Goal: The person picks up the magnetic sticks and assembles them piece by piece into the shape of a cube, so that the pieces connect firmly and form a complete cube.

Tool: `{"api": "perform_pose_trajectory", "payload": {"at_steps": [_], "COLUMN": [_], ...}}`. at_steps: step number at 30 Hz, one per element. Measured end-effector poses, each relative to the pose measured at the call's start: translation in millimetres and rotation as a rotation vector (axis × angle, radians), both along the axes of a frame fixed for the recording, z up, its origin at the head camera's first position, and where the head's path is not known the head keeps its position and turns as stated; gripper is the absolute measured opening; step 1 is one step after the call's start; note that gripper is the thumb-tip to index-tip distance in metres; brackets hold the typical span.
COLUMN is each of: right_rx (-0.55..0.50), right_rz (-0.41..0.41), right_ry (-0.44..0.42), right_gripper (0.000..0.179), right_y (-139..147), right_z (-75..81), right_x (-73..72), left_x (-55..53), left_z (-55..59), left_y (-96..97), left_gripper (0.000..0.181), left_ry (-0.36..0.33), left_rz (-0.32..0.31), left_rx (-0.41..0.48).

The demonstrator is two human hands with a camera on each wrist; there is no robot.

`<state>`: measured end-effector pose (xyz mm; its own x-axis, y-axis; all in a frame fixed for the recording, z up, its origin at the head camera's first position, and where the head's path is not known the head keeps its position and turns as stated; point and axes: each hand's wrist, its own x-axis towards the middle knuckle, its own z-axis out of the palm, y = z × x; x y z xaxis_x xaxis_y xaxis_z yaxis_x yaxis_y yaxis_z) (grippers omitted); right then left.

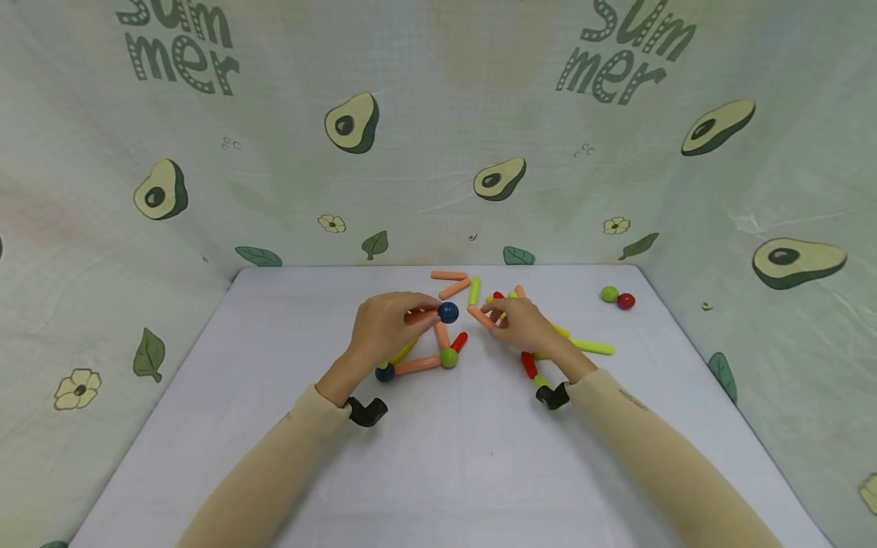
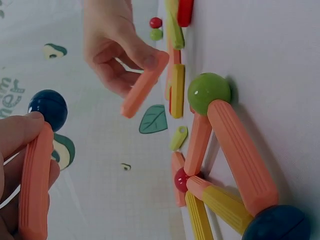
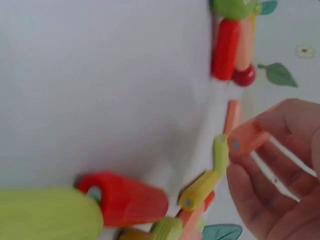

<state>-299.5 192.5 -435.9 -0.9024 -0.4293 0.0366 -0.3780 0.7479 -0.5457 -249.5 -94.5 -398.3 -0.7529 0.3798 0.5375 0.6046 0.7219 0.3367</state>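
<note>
My left hand (image 1: 392, 326) pinches a salmon-coloured toy rod (image 2: 36, 185) with a dark blue ball (image 1: 448, 312) at its end, raised over the table. Across from it, my right hand (image 1: 524, 323) holds another salmon rod (image 1: 482, 317) between thumb and fingers, its near end pointing toward the blue ball with a gap between. Below the left hand lies a joined frame of rods and balls: a green ball (image 2: 209, 93), a salmon rod (image 2: 242, 157), a second blue ball (image 2: 280, 225) and a red ball (image 2: 182, 179) with yellow rods.
Loose salmon rods (image 1: 448, 275) and a lime rod (image 1: 475, 291) lie at the back. Red, yellow and lime rods (image 1: 592, 347) are scattered around and under the right hand. A green ball (image 1: 609, 294) and a red ball (image 1: 626, 301) sit at the back right, near the printed cloth (image 1: 438, 198).
</note>
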Motion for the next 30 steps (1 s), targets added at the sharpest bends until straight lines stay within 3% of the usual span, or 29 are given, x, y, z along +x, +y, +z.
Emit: {"api": "perform_pose_trajectory", "payload": {"at_steps": [6, 10, 16, 30], "right_rx": [-0.201, -0.286, -0.313, -0.352], "right_rz": [0.169, 0.226, 0.245, 0.232], "right_ry": [0.008, 0.011, 0.044, 0.082], "right_gripper": [0.031, 0.032, 0.035, 0.036], "right_y": [-10.0, -19.3, -32.6, -44.2], "right_z": [1.9, 0.6, -1.3, -17.4], "right_x": [19.3, 29.1, 34.2, 27.4], "left_x": [-0.1, -0.2, -1.3, -0.6], "left_z": [0.0, -0.5, -2.1, -1.6], "left_y": [0.2, 0.2, 0.6, 2.0], "left_gripper": [0.025, 0.024, 0.024, 0.023], "left_ry": [-0.001, 0.007, 0.029, 0.048], "left_rz": [0.003, -0.003, -0.010, -0.029], "left_rx": [0.007, 0.011, 0.014, -0.005]}}
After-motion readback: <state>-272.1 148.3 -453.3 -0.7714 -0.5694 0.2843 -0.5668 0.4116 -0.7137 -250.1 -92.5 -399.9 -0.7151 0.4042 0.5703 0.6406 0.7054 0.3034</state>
